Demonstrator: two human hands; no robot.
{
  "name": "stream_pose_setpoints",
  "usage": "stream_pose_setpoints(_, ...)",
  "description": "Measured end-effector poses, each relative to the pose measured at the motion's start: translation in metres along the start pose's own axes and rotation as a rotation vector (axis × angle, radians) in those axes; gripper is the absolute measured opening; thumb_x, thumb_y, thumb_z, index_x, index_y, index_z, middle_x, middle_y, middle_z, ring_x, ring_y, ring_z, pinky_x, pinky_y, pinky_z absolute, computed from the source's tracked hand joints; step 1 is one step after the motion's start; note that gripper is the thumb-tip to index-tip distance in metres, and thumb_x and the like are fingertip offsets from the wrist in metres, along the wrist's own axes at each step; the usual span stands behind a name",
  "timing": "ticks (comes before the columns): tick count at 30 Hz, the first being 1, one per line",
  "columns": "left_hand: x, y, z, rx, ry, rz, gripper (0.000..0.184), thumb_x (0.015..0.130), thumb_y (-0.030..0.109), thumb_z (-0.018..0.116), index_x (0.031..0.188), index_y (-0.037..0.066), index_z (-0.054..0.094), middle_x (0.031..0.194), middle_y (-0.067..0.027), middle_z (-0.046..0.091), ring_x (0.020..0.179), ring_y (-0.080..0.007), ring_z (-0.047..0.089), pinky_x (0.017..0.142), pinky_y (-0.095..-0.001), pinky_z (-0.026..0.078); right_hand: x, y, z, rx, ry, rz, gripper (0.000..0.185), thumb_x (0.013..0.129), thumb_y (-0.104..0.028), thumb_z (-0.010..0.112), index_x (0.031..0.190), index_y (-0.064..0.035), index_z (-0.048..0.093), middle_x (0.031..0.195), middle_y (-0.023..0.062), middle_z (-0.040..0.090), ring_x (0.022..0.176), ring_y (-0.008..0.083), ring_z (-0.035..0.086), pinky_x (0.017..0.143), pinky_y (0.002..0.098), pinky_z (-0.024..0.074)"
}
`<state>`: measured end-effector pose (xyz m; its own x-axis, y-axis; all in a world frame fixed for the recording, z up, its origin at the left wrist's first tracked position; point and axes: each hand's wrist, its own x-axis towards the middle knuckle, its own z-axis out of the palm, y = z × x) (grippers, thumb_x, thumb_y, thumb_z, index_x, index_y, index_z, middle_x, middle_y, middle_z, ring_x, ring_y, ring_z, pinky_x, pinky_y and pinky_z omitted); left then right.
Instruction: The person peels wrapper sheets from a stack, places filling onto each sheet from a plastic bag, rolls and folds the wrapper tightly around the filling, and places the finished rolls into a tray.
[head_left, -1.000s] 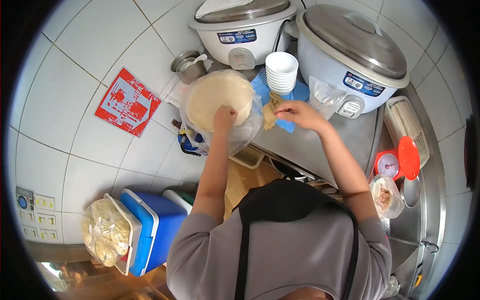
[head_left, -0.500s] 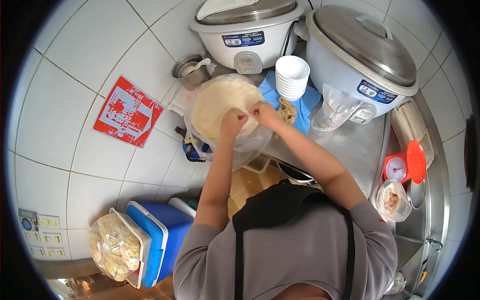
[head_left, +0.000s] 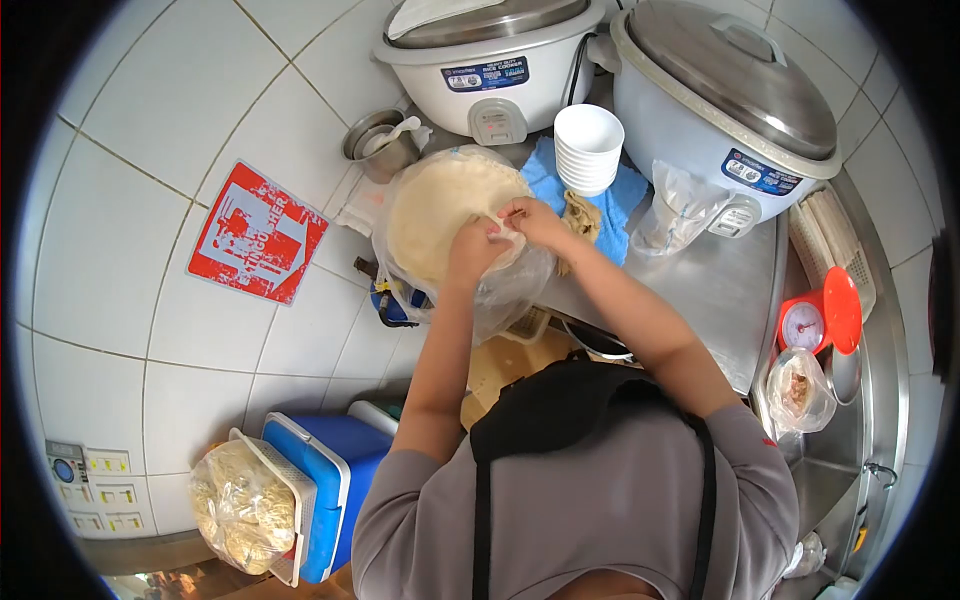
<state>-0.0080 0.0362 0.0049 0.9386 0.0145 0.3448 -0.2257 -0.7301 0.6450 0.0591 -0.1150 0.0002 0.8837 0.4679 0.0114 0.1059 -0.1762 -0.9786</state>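
A large round stack of thin, pale wrapper sheets (head_left: pixel 435 205) lies in an opened clear plastic bag (head_left: pixel 500 300) on the counter. Over the stack's near right part, my left hand (head_left: pixel 477 245) is closed, fingertips pinched at a sheet's edge. My right hand (head_left: pixel 533 220) pinches the same edge just beside it. Between the two hands a whitish fold of wrapper sheet (head_left: pixel 513 243) stands up from the stack. How many layers it has is too small to tell.
Beyond the stack stand two rice cookers (head_left: pixel 450 95) (head_left: pixel 690 130), a metal pot (head_left: pixel 385 150) and stacked white bowls (head_left: pixel 588 150) on a blue cloth (head_left: pixel 625 205). A red scale (head_left: pixel 835 310) and bagged food (head_left: pixel 800 390) are at right; a blue cooler (head_left: pixel 330 450) at left.
A whitish fold of sheet now shows between my hands, where less was visible before. Both hands stay pinched close together; the view has shifted slightly.
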Motion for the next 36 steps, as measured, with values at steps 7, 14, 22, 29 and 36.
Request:
stream_pose_setpoints(7, 0.001, -0.007, 0.011, 0.049, 0.052, -0.004, 0.01, 0.069, 0.011, 0.069, 0.074, 0.002, 0.066, 0.074, -0.0106, 0.063, 0.064, -0.0225, 0.062, 0.061, -0.0321, 0.049, -0.001, 0.001, -0.006, 0.106, 0.041, 0.037, 0.022, 0.076, -0.001, 0.049, 0.092, 0.0009, 0.064, 0.08, 0.0071, 0.064, 0.076, 0.0119, 0.061, 0.07, 0.0267, 0.0487)
stream_pose_setpoints(14, 0.008, -0.015, -0.002, -0.136, -0.058, -0.241, 0.013, 0.074, 0.014, 0.066, 0.079, 0.002, 0.068, 0.067, -0.0063, 0.065, 0.06, -0.0128, 0.059, 0.06, -0.0262, 0.046, -0.007, 0.002, 0.002, -0.303, 0.08, -0.043, 0.02, 0.073, -0.006, 0.051, 0.082, -0.0026, 0.068, 0.08, 0.018, 0.065, 0.073, 0.0312, 0.064, 0.07, 0.0361, 0.0505)
stream_pose_setpoints(22, 0.022, -0.03, -0.014, -0.615, -0.173, -0.53, 0.023, 0.079, 0.019, 0.065, 0.089, -0.002, 0.065, 0.077, -0.0029, 0.062, 0.067, -0.0097, 0.055, 0.064, -0.0223, 0.046, -0.017, 0.004, 0.021, -0.529, 0.144, -0.405, 0.018, 0.078, -0.009, 0.056, 0.092, -0.0029, 0.067, 0.091, 0.0185, 0.061, 0.085, 0.0363, 0.058, 0.075, 0.0383, 0.0472)
stream_pose_setpoints(29, 0.023, -0.032, -0.024, -0.548, -0.248, -0.473, 0.032, 0.082, 0.024, 0.064, 0.099, -0.003, 0.062, 0.087, -0.0071, 0.063, 0.072, -0.0119, 0.059, 0.066, -0.0239, 0.05, -0.014, 0.001, 0.023, -0.386, 0.174, -0.309, 0.017, 0.079, -0.011, 0.057, 0.093, -0.0016, 0.062, 0.083, 0.0162, 0.061, 0.078, 0.031, 0.061, 0.07, 0.0369, 0.0475)
stream_pose_setpoints(36, 0.015, -0.026, -0.026, -0.709, -0.205, -0.52, 0.026, 0.082, 0.015, 0.063, 0.101, -0.003, 0.061, 0.09, -0.0079, 0.064, 0.077, -0.0126, 0.06, 0.071, -0.0245, 0.051, -0.017, -0.007, 0.035, -0.104, 0.051, 0.002, 0.056, 0.072, 0.0, 0.065, 0.117, 0.0014, 0.032, 0.066, 0.0082, 0.057, 0.059, 0.0158, 0.059, 0.052, 0.0284, 0.0471)
